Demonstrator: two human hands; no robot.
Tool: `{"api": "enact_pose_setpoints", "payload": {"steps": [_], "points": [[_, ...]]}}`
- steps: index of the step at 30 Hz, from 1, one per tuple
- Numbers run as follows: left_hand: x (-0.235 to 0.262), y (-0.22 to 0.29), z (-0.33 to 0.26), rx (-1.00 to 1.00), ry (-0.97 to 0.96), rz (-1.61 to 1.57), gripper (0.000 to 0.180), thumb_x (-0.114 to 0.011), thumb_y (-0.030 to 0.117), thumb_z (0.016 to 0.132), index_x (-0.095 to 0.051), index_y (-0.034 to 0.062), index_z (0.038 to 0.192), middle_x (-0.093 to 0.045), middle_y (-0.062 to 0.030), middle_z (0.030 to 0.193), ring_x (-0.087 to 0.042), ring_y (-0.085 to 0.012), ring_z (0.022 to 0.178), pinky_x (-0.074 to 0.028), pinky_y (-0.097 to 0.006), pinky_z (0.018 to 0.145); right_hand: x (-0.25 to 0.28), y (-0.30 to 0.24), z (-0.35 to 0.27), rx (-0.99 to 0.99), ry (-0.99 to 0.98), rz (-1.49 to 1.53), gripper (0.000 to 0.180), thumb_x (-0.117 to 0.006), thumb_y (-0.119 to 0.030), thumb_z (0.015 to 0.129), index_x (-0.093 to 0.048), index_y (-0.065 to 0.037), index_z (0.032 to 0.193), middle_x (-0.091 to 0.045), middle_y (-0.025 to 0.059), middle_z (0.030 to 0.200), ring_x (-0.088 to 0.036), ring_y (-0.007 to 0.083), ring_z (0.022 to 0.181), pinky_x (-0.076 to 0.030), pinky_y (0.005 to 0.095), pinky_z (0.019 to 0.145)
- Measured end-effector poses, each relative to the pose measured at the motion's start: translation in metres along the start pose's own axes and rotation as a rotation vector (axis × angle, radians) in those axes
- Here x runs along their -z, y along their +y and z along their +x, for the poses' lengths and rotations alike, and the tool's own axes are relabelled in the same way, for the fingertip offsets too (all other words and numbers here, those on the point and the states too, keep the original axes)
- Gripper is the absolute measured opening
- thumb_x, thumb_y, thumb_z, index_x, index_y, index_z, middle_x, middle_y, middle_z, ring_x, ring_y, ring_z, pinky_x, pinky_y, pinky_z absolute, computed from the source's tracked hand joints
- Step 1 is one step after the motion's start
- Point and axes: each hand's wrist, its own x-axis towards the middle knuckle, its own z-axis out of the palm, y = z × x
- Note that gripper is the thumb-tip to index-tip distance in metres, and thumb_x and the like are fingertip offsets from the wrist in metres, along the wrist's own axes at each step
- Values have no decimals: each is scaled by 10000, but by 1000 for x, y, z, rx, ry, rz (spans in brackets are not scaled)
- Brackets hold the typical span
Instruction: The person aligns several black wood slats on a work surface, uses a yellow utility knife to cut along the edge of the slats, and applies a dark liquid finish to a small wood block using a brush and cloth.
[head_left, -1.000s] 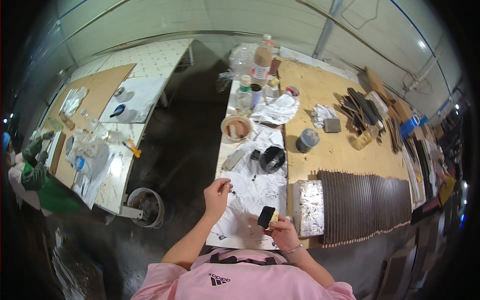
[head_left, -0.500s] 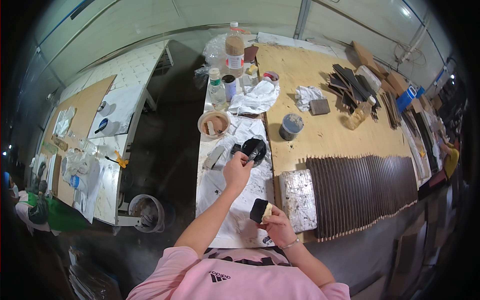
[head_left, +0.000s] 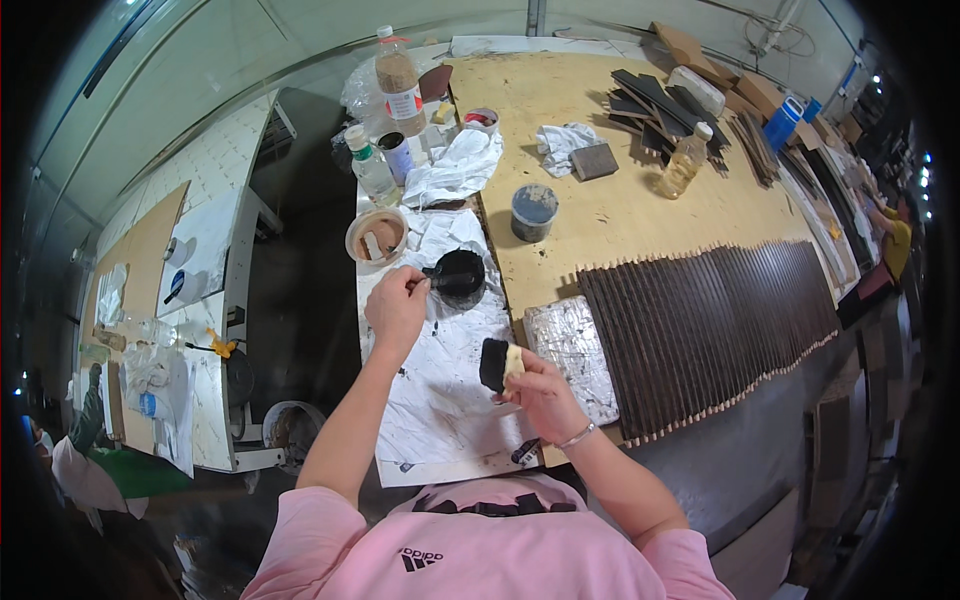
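Two hands work over the stained white paper (head_left: 440,400) that covers the near end of the table (head_left: 590,215). The left hand (head_left: 396,305) reaches forward, its grip closed on the short handle of a small black pot (head_left: 459,277), which sits on the paper just ahead of the knuckles. The right hand (head_left: 540,390) stays closer to the body, its grip closed around a pale block tipped with a black pad (head_left: 496,364); the black end points left, toward the paper, and lies well short of the pot. Just right of that hand lies a foil-wrapped block (head_left: 572,350), touching a long row of dark brown slats (head_left: 710,320) laid side by side across the plywood. Beyond the pot stand a shallow tan bowl (head_left: 377,236), a crumpled white cloth (head_left: 455,165), a small grey tub (head_left: 534,210) and a tall plastic bottle of brown liquid (head_left: 399,83). At far left, another person (head_left: 85,470) sits beside a second table.
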Motion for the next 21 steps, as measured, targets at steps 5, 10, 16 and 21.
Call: {"api": "enact_pose_setpoints", "payload": {"steps": [5, 10, 16, 21], "points": [[1, 14, 11, -241, -72, 152, 76, -681, 152, 784, -652, 86, 805, -609, -85, 784, -619, -310, 762, -461, -440, 651, -7, -10, 12, 3, -30, 76, 319, -573, -200, 923, -546, -27, 1189, -658, 67, 1005, -652, 176, 898, -525, 338, 813], [-3, 10, 18, -317, -85, 153, 61, -663, 139, 785, -644, 81, 790, -606, -92, 792, -616, -321, 776, -462, -452, 662, -8, -10, 19, 25, 28, 128, 288, -550, -223, 967, -520, -18, 1167, -656, 95, 971, -663, 183, 819, -546, 304, 757], [-4, 7, 23, -344, -105, 139, 71, -668, 135, 773, -636, 72, 769, -606, -97, 779, -616, -325, 759, -462, -452, 660, -7, -12, 26, 31, 109, 172, 210, -509, -288, 995, -491, -81, 960, -670, 115, 881, -667, 227, 810, -550, 343, 787], [-5, 6, 26, -296, -124, 111, 83, -673, 137, 762, -634, 64, 768, -607, -100, 768, -617, -323, 755, -465, -443, 663, -6, -15, 28, 58, 130, 172, 212, -515, -285, 992, -495, -83, 932, -675, 120, 840, -664, 218, 787, -550, 344, 777]]}}
